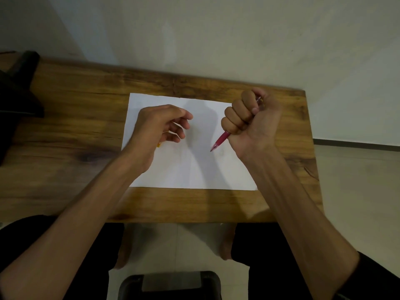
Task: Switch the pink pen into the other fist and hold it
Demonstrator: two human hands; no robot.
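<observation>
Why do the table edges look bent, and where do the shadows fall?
Head view: the wide lens bows the wooden table at its edges. The right hand, fisted round a red pen, and the left hand throw soft grey shadows on the white paper. Corners darken; the hands look slightly soft.

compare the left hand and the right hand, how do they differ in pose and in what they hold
The right hand is curled into a fist round a red pen; the left hand has loosely bent fingers and grips no pen, though a small orange thing peeks from under it. The right hand's palm side faces the camera; the left hand shows its back. Both are over the white paper on the wooden table.
</observation>
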